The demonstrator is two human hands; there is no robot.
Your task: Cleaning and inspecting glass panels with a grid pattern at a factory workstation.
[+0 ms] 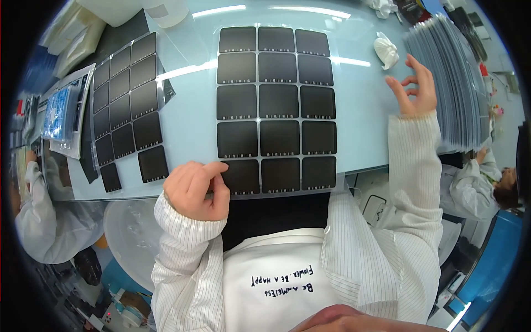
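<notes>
A clear sheet carrying rows of black square panels point(279, 101) lies flat on the glass-topped table in front of me. My left hand point(196, 188) is at the sheet's lower left corner, its fingers curled. The index fingertip meets the corner of the nearest left panel, while the thumb bends below it. Anything inside those fingers is hidden. To the right, my right hand point(415, 91) hovers above the table with fingers apart and nothing in them. A crumpled white cloth or tissue point(386, 51) lies just beyond its fingertips.
A tall stack of grey sheets point(451, 83) stands right of my right hand. Another sheet of black panels point(128, 91) lies at the left, beside blue plastic-wrapped packs point(61, 113). A whitish container point(166, 11) stands at the back. Other people sit at both sides.
</notes>
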